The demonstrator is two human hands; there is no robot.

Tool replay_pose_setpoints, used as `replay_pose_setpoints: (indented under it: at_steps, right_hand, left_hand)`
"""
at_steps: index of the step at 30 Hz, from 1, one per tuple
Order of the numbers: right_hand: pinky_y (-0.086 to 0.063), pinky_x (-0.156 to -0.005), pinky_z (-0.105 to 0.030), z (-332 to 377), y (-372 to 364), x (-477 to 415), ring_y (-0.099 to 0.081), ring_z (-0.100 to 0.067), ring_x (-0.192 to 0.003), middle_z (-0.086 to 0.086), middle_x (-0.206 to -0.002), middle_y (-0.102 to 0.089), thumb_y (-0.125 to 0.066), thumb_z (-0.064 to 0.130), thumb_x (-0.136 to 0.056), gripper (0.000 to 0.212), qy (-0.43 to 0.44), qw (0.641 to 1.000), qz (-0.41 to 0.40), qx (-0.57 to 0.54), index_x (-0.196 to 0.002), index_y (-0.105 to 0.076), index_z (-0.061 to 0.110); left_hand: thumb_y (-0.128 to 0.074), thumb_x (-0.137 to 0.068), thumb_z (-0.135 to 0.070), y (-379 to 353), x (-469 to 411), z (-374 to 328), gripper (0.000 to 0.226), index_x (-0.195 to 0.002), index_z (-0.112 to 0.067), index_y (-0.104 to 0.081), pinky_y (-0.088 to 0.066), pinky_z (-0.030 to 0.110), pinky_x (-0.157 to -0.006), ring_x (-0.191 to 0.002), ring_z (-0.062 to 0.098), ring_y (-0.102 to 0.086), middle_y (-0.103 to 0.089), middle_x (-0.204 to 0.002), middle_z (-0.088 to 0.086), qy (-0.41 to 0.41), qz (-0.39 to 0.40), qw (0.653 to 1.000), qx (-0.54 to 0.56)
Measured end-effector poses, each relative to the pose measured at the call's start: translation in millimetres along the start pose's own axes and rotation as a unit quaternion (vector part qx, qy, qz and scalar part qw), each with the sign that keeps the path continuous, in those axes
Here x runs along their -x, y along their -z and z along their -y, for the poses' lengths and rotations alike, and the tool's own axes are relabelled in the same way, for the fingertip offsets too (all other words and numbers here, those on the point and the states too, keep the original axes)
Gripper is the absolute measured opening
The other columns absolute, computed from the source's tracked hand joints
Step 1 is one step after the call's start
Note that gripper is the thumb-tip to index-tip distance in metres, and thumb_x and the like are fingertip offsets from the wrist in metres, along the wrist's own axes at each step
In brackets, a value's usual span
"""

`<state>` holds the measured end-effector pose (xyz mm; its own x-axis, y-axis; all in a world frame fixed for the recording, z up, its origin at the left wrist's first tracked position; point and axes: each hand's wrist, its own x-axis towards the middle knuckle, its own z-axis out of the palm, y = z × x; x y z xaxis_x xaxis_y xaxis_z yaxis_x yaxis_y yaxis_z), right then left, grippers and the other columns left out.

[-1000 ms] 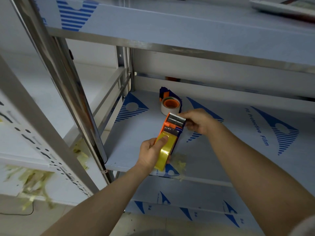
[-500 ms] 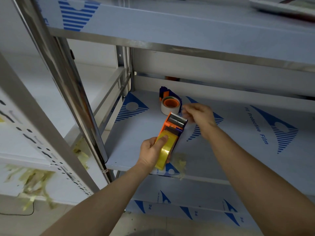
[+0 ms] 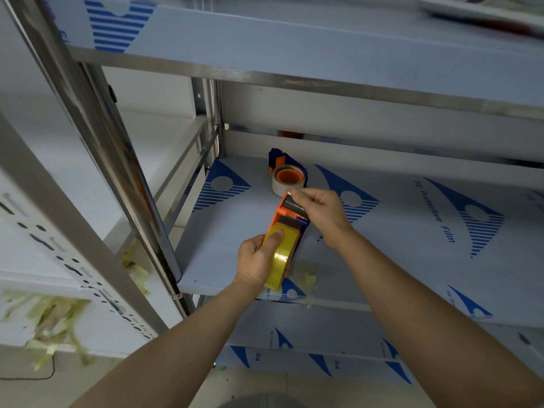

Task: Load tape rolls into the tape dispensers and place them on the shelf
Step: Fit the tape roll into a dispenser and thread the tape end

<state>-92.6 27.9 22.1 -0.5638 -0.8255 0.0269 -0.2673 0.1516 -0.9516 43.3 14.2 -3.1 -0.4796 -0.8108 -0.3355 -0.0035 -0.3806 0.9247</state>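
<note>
An orange and blue tape dispenser [image 3: 287,214] with a yellow tape roll [image 3: 279,265] in it is held above the front of the middle shelf [image 3: 229,248]. My left hand [image 3: 256,260] grips the roll end, thumb on top of the yellow tape. At the cutter end, the fingers of my right hand [image 3: 321,213] pinch beside the metal roller. A second, blue dispenser [image 3: 282,163] carrying a pale roll with an orange core [image 3: 288,181] lies further back on the same shelf.
Steel uprights [image 3: 112,148] stand at the left. An upper shelf [image 3: 294,54] overhangs, and a lower shelf [image 3: 309,340] sits below. Yellowish tape scraps [image 3: 50,316] lie at lower left and near the shelf's front edge [image 3: 306,278]. Blue-printed protective film covers the shelves.
My right hand lifted off the cutter end, then came back down and now pinches there. My left hand and the dispenser have stayed put.
</note>
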Motion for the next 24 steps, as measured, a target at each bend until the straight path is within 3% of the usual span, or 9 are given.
replay_pose_setpoints:
  at_steps: [4, 10, 14, 17, 21, 24]
  right_hand:
    - [-0.052, -0.059, -0.013, -6.7, 2.3, 2.3, -0.064, -0.005, -0.073, 0.003, -0.080, -0.066, -0.055, 0.027, -0.093, 0.015, -0.011, 0.999, 0.015, -0.045, -0.091, -0.067, 0.018]
    - [-0.051, -0.058, -0.015, -9.2, -1.4, 3.4, -0.064, -0.008, -0.073, 0.001, -0.076, -0.065, -0.055, 0.024, -0.094, 0.016, 0.017, 0.998, -0.006, -0.054, -0.082, -0.066, 0.020]
    - [-0.052, -0.068, -0.018, -13.7, 1.7, 4.2, -0.064, -0.007, -0.080, 0.003, -0.087, -0.066, -0.052, 0.024, -0.095, 0.014, -0.032, 0.991, 0.041, -0.121, -0.101, -0.064, 0.022]
    - [-0.051, -0.070, -0.020, -14.9, 1.5, 3.5, -0.063, -0.009, -0.082, 0.002, -0.088, -0.066, -0.050, 0.020, -0.095, 0.015, -0.041, 0.990, 0.032, -0.134, -0.098, -0.064, 0.023]
    - [-0.048, -0.075, -0.026, -12.9, 1.9, -0.1, -0.061, -0.014, -0.085, -0.003, -0.092, -0.064, -0.041, 0.009, -0.095, 0.025, -0.059, 0.984, 0.057, -0.161, -0.108, -0.061, 0.014]
    - [-0.050, -0.080, -0.030, -15.5, -2.4, -0.5, -0.063, -0.017, -0.092, -0.004, -0.097, -0.066, -0.050, 0.023, -0.095, 0.021, -0.046, 0.990, 0.040, -0.125, -0.110, -0.063, 0.016]
  left_hand:
    - [-0.057, -0.092, -0.018, -1.4, -0.7, -0.5, 0.025, -0.071, -0.004, -0.055, -0.042, 0.015, -0.033, -0.032, 0.007, -0.054, -0.057, -0.059, 0.010, -0.004, -0.008, 1.000, -0.003]
    - [-0.057, -0.092, -0.017, -1.4, 0.8, 0.9, 0.026, -0.070, -0.004, -0.055, -0.041, 0.015, -0.032, -0.031, 0.007, -0.054, -0.057, -0.038, -0.004, -0.006, -0.008, 1.000, 0.004]
    - [-0.057, -0.091, -0.019, -1.5, -1.8, 2.0, 0.026, -0.069, -0.006, -0.055, -0.041, 0.014, -0.034, -0.033, 0.005, -0.054, -0.059, -0.045, 0.000, -0.013, -0.015, 1.000, -0.010]
    - [-0.056, -0.092, -0.020, -2.4, -1.6, 2.9, 0.025, -0.071, -0.007, -0.055, -0.042, 0.014, -0.034, -0.033, 0.004, -0.054, -0.057, -0.061, 0.008, -0.012, -0.016, 1.000, -0.015]
    - [-0.056, -0.092, -0.020, -1.3, -1.7, 2.6, 0.025, -0.072, -0.007, -0.055, -0.041, 0.015, -0.033, -0.033, 0.004, -0.054, -0.056, -0.063, 0.009, -0.013, -0.012, 1.000, -0.020]
    - [-0.056, -0.092, -0.020, -1.9, -2.5, 2.0, 0.026, -0.071, -0.007, -0.054, -0.040, 0.014, -0.032, -0.031, 0.005, -0.053, -0.056, -0.058, 0.008, -0.017, -0.013, 1.000, -0.014]
